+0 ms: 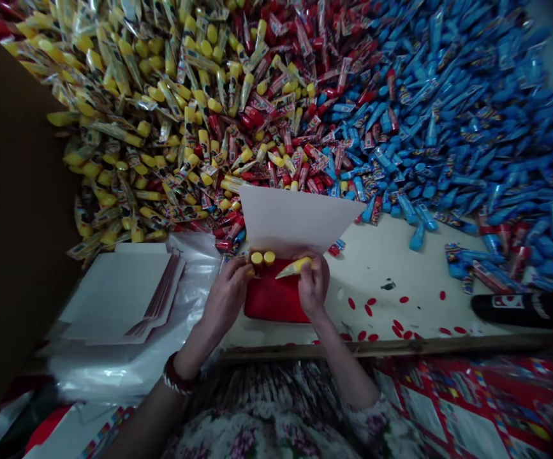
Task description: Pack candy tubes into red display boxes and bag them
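My left hand [226, 296] grips the end of a short row of yellow-capped tubes [263, 258] lying on a red pad [276, 294]. My right hand [313, 285] pinches a yellow-wrapped tube [294, 268], its pointed end aimed left toward the row. A sheet of white card [295, 220] stands tilted up just behind the row and hides its far side. Heaps of wrapped tubes cover the surface beyond: yellow [127, 108] at left, red [276, 83] in the middle, blue [472, 108] at right.
A stack of white cards [118, 296] rests on a plastic sheet [194, 268] to the left. Red paper scraps [395, 312] dot the pale tabletop [376, 268], which ends at a wooden edge [391, 347]. A black bottle [520, 309] lies at right.
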The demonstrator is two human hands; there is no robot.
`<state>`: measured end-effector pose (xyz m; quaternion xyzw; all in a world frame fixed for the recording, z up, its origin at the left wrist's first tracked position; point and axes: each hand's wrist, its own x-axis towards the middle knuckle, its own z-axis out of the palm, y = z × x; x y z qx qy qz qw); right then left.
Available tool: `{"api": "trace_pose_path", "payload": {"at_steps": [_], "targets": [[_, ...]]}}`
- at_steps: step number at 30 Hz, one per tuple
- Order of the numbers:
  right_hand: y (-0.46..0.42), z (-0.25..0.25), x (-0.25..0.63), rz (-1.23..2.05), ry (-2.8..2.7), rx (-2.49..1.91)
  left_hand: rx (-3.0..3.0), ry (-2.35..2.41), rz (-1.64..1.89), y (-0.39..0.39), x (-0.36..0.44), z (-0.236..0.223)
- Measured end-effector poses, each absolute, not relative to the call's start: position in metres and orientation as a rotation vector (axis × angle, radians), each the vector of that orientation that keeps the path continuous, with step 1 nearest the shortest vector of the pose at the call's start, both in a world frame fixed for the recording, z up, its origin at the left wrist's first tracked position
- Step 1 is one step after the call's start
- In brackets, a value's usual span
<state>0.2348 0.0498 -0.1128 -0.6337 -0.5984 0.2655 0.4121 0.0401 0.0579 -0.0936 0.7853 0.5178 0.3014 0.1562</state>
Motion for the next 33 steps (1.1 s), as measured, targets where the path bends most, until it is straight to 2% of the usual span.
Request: {"api": "trace_pose_path", "payload": {"at_steps": [5, 10, 14, 20, 27, 33], "targets": [[0.043, -0.114, 0.246, 0.386, -1.777, -1.584, 2.521, 1.344, 0.591, 0.058, 0.033, -0.082], [0.036, -0.095, 0.261, 0.396, -1.905, -1.387, 2.619, 1.457, 0.290, 0.048, 0.036, -0.077], [0.037, -0.089, 0.260, 0.386, -1.859, -1.260, 2.601, 1.553, 0.216, 0.043, 0.044, -0.078], [0.046, -0.106, 0.247, 0.480, -2.007, -1.110, 2.686, 1.394, 0.112, 0.069, 0.051, -0.069], [0.049, -0.105, 0.243, 0.378, -2.079, -1.217, 2.738, 1.419, 0.174, 0.078, 0.051, -0.065], [0.049, -0.111, 0.246, 0.334, -2.114, -1.122, 2.767, 1.446, -0.052, 0.062, 0.059, -0.065]]}}
